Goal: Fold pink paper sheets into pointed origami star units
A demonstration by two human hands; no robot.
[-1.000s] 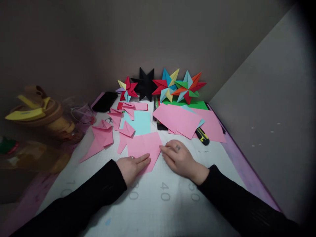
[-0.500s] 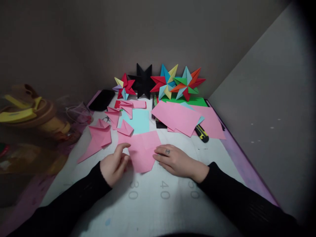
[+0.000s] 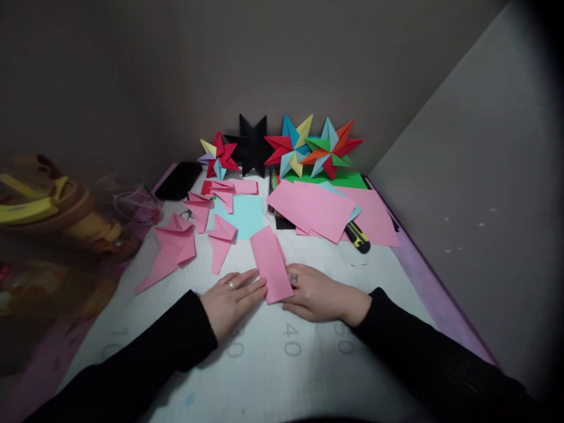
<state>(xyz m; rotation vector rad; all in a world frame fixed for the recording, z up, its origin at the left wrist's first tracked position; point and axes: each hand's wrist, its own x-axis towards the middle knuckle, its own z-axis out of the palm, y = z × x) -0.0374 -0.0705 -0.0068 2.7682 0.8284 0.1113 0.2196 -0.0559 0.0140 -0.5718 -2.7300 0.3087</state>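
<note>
A pink paper (image 3: 272,264), folded into a narrow upright strip, lies on the white mat (image 3: 247,376) between my hands. My left hand (image 3: 235,302), with a ring, rests with fingers stretched out and their tips on the strip's lower left edge. My right hand (image 3: 315,291) has its fingers curled at the strip's right edge, closed on the paper. Left of the strip lies a small folded pink piece (image 3: 222,238). A larger pointed pink piece (image 3: 174,249) is farther left.
Behind stand several folded stars (image 3: 253,145). Pink sheets (image 3: 312,208) and a yellow-black cutter (image 3: 358,238) lie at the back right. A light blue sheet (image 3: 247,217), a black phone (image 3: 179,181) and a brown cup (image 3: 66,205) are toward the left.
The wide pink sheet has been folded over to the right into a narrow strip. My left hand has moved right and flattened onto it, uncovering the small folded piece's lower part.
</note>
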